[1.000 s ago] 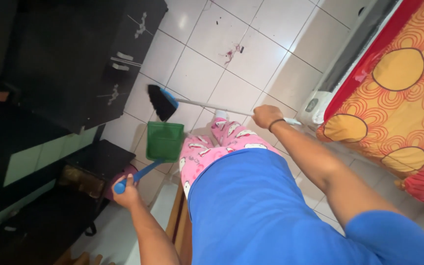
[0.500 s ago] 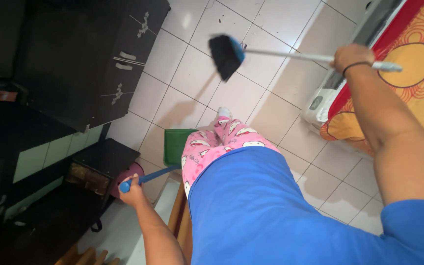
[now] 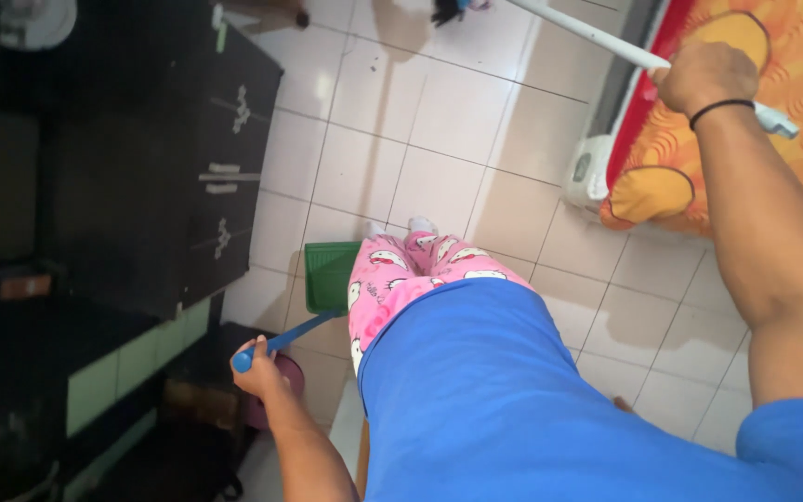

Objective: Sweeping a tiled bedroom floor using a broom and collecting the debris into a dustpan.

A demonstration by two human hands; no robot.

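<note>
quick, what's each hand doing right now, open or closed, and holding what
Left hand: closed on the blue handle of the green dustpan.
Right hand: closed around the white broom handle.

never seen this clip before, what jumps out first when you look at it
The bright orange-and-red patterned bedcover at upper right catches the eye first, with the right hand in front of it gripping a long white broom handle that runs to the top edge. Lower left, the left hand holds the blue handle of a green dustpan that rests on the pale floor tiles beside pink patterned trousers.

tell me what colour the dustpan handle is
Blue handle on a green dustpan, seen in the head view.
</note>
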